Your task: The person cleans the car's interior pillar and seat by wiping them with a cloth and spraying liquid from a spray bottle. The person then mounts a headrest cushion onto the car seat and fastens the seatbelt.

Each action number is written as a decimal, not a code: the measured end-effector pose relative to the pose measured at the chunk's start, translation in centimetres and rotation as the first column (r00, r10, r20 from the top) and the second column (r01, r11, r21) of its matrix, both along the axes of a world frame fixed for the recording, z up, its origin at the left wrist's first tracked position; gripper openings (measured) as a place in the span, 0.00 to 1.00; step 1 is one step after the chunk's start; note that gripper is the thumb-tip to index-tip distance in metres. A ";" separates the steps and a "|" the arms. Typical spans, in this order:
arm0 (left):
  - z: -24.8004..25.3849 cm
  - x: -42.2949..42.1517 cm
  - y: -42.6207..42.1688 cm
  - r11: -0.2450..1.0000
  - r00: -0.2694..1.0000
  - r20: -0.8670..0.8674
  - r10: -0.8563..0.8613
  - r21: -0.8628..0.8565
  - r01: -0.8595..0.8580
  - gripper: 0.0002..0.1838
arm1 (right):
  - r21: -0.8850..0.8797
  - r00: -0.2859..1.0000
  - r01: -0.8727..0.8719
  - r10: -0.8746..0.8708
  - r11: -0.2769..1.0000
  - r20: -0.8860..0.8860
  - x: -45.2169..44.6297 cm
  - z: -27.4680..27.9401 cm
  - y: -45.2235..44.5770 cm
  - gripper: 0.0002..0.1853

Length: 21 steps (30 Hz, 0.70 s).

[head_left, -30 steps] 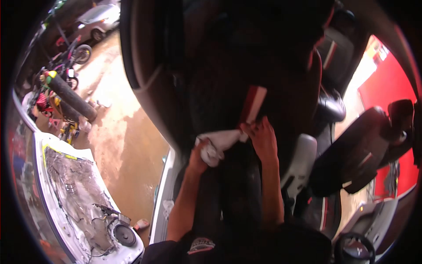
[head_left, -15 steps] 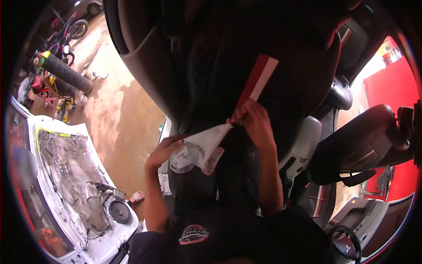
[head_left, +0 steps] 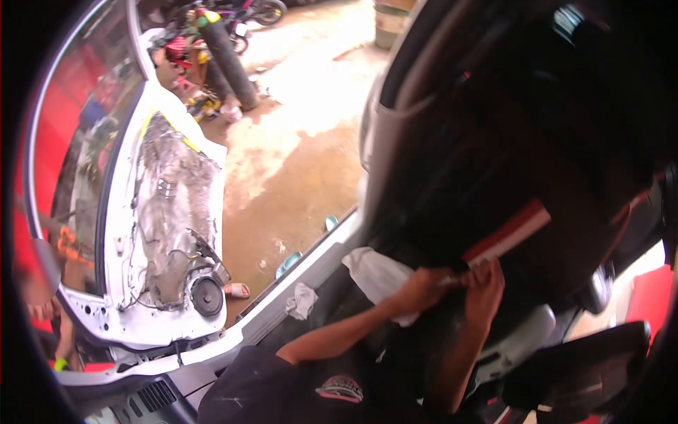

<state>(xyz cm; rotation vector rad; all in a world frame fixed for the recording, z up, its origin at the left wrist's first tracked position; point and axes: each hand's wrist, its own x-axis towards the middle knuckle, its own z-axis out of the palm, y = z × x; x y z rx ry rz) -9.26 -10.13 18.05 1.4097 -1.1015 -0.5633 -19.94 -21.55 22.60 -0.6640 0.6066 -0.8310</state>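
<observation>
A white cloth [head_left: 376, 274] hangs from my left hand [head_left: 424, 288], whose fingers are closed on it. My right hand [head_left: 485, 281] is pinched just beside the left one, with a pale corner of the cloth between the two. Just above my right hand a red-and-white stripe [head_left: 510, 232] shows against the dark seat [head_left: 452, 162]; whether the fingers touch it I cannot tell. Another crumpled white cloth [head_left: 301, 302] lies by the door sill, to the left of my left forearm.
An open car door [head_left: 180, 212] without its trim, showing a speaker [head_left: 207, 295], stands at left. Sandals [head_left: 288, 266] lie on the floor beyond the sill [head_left: 311, 268]. Dark gas cylinders [head_left: 229, 60] and a motorcycle [head_left: 265, 13] are farther back. Another seat [head_left: 579, 367] is at lower right.
The view has swung left, showing more of the door. My left hand has moved from the cloth's loose end up close to my right hand, and the cloth now hangs left of both.
</observation>
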 end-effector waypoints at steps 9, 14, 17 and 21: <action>4.1 2.3 2.9 0.998 0.912 0.405 0.066 -0.039 -0.055 0.20 | -0.215 0.996 -0.027 0.045 0.976 0.078 -0.6 3.7 1.4 0.20; 2.4 3.4 4.3 0.963 0.869 0.443 0.221 0.040 -0.266 0.22 | -0.396 0.995 0.031 0.010 0.918 0.101 -0.2 6.2 2.6 0.19; 5.2 2.3 5.4 0.927 0.970 0.078 0.231 0.284 -0.244 0.25 | -0.466 0.995 0.023 0.024 0.884 0.095 0.5 7.7 3.0 0.19; 8.4 4.0 6.0 0.911 0.968 0.119 0.221 0.329 -0.249 0.19 | -0.483 0.996 0.053 -0.012 0.874 0.088 0.3 9.7 2.4 0.16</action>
